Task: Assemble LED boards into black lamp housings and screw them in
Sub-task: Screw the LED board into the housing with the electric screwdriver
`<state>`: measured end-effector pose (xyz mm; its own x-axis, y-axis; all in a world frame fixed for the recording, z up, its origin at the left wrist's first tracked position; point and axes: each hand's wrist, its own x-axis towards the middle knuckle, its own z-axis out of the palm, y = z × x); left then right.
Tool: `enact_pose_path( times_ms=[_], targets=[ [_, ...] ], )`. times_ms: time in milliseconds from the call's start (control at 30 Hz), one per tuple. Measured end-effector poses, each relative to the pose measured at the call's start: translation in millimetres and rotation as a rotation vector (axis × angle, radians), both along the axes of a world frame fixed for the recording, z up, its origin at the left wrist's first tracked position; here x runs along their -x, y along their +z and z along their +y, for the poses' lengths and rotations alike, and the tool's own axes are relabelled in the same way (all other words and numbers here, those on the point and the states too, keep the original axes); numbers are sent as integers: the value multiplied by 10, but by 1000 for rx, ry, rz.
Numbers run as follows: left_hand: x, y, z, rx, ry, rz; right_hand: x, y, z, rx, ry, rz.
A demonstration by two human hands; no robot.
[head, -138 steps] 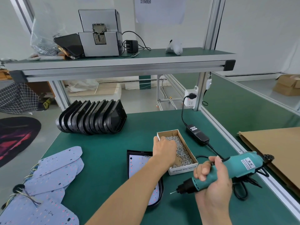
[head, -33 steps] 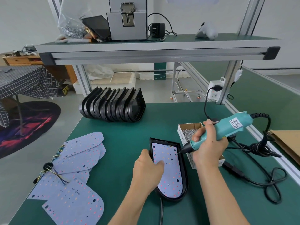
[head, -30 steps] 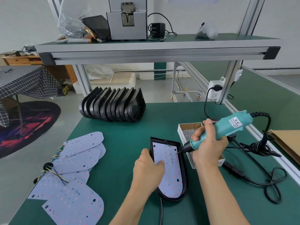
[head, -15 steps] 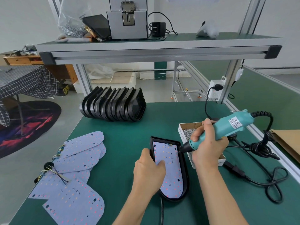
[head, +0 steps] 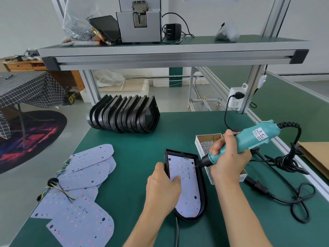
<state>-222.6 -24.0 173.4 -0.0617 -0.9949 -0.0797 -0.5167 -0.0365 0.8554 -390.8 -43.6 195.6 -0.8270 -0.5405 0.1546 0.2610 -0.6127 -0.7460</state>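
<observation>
The green workbench bore a row of empty black housings at eleven o'clock and loose LED boards at eight. Near centre lay one lamp housing with an LED board seated inside. The left hand gripped its left rim, thumb pressing the board. At two o'clock, the right hand clasped a teal electric screwdriver, tip touching the board's right edge, beside the screw box.

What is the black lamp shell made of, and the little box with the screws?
The black lamp housing looks like moulded plastic: smooth, slightly glossy rim, rounded end. It could be painted metal, hard to tell. The small screw box looks like cardboard: brown matt inner walls, thin folded sides, printed white outside.
</observation>
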Motion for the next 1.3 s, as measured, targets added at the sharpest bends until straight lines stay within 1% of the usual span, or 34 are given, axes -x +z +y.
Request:
enact_pose_path(
  times_ms=[967,1300],
  targets=[
    [-26,1,13,9,3,-8,-12,-40,-6,-18,14,12],
    [-31,-11,8,-17,10,-7,-4,-9,51,4,59,90]
  ],
)
